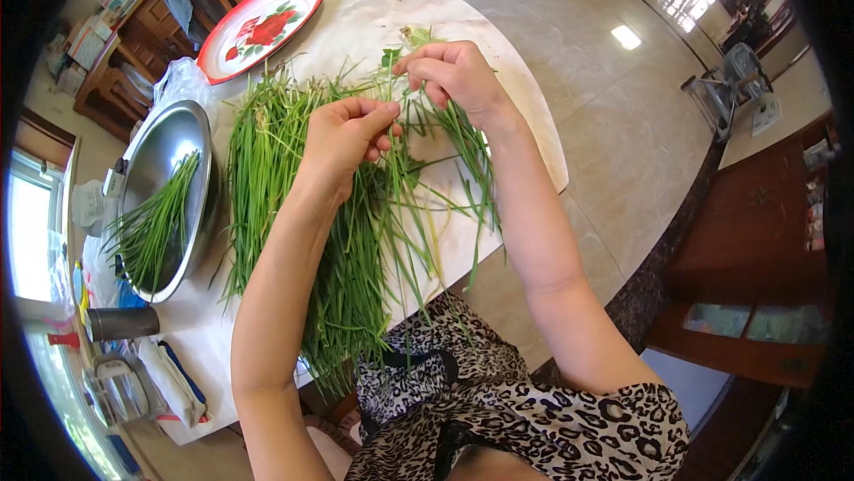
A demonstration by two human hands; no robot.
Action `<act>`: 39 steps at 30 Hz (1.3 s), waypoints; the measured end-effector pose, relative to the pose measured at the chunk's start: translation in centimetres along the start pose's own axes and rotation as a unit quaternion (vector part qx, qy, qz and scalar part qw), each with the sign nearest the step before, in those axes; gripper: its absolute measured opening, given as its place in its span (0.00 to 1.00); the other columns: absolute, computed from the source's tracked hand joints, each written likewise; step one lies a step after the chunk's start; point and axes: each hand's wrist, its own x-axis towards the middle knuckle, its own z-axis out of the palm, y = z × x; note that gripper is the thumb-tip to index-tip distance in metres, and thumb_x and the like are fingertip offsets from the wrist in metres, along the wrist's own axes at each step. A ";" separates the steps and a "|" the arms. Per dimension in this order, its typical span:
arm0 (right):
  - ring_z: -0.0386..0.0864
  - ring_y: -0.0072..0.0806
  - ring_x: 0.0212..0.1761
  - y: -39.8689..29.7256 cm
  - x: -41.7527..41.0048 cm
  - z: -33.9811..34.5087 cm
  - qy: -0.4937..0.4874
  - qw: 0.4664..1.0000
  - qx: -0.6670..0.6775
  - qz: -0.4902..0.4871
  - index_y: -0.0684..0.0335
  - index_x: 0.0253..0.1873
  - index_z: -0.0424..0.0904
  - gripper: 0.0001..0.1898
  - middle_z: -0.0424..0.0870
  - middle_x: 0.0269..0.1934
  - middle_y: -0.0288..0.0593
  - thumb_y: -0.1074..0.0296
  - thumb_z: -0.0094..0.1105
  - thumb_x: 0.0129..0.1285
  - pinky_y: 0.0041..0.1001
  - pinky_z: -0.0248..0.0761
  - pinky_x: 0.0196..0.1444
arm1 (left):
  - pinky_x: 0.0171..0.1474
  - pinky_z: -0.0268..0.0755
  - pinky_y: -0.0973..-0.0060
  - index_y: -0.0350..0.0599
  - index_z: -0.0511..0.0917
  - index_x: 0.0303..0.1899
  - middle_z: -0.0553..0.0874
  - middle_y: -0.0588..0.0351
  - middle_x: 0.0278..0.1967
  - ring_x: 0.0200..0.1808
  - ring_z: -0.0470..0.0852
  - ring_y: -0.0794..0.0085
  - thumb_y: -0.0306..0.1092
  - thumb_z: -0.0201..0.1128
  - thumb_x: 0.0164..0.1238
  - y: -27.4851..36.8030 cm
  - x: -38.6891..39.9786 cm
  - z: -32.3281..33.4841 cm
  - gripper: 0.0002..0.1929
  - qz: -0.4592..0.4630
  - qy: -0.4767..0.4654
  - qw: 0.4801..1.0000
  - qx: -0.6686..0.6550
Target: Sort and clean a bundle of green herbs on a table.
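Observation:
A thick spread of green garlic chives (pixel 273 140) lies on the round pale table, its lower part reaching over the near edge. Above its right side, my left hand (pixel 353 134) pinches a few chive stalks between thumb and fingertips. My right hand (pixel 454 74), just up and to the right, has its thumb and forefinger close together at the stalks' upper ends; whether it grips one is unclear. A smaller loose bunch of chives (pixel 467 147) lies beneath my right wrist. At the left, a stainless steel basin (pixel 203 214) holds another bunch of chives (pixel 163 227).
A red-rimmed enamel tray with a rose pattern (pixel 260 30) lies at the table's far left. Plant scraps (pixel 417 35) lie beyond my right hand. A dark metal cylinder (pixel 123 323), a folded cloth (pixel 172 381) and plastic bags (pixel 183 84) are along the left side.

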 end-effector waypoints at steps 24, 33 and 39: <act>0.72 0.15 0.18 1.4 0.6 0.1 0.102 0.978 -0.152 -0.104 0.69 0.40 0.83 0.08 0.80 0.24 0.36 0.71 0.62 0.58 0.18 0.64 0.19 | 0.19 0.63 0.86 0.37 0.81 0.30 0.81 0.61 0.20 0.18 0.75 0.84 0.32 0.69 0.60 0.2 -0.2 0.3 0.09 0.109 0.097 0.980 0.137; 0.72 0.15 0.17 -0.3 -0.4 0.8 -0.026 0.999 0.034 0.020 0.69 0.32 0.80 0.07 0.79 0.22 0.37 0.70 0.64 0.58 0.17 0.63 0.18 | 0.19 0.64 0.85 0.36 0.80 0.29 0.82 0.59 0.20 0.18 0.77 0.83 0.33 0.68 0.60 0.4 -0.2 0.5 0.09 0.129 0.104 0.966 0.198; 0.73 0.16 0.17 -0.4 -0.5 1.3 -0.053 0.998 0.021 -0.027 0.67 0.33 0.79 0.06 0.78 0.23 0.35 0.72 0.60 0.62 0.18 0.66 0.19 | 0.20 0.61 0.88 0.40 0.80 0.31 0.80 0.64 0.22 0.18 0.72 0.87 0.34 0.67 0.63 0.9 -0.5 -0.3 0.08 0.027 0.012 0.999 0.020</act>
